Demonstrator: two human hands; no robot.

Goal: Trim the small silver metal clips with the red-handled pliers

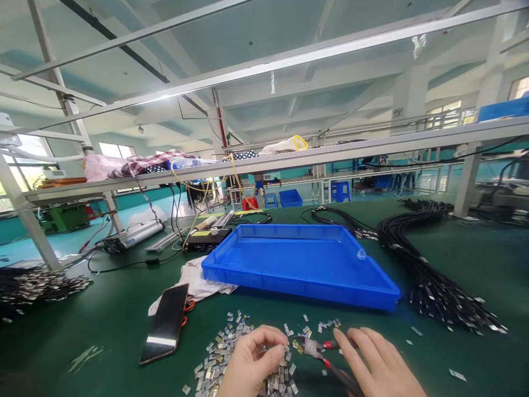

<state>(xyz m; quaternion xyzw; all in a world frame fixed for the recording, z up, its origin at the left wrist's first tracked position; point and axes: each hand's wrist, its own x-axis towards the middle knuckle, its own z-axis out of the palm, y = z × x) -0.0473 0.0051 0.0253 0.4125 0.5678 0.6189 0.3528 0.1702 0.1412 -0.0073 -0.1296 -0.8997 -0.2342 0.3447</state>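
At the bottom of the view my left hand rests on a heap of small silver metal clips, fingertips pinched together on one or more of them. My right hand holds red-handled pliers, whose jaws point left toward my left fingertips. Both hands lie on the green table, just in front of an empty blue plastic tray.
A black phone lies left of the clips, beside a white cloth. A thick bundle of black cables runs along the right. Another cable pile sits far left. A shelf with tools and wires spans the back.
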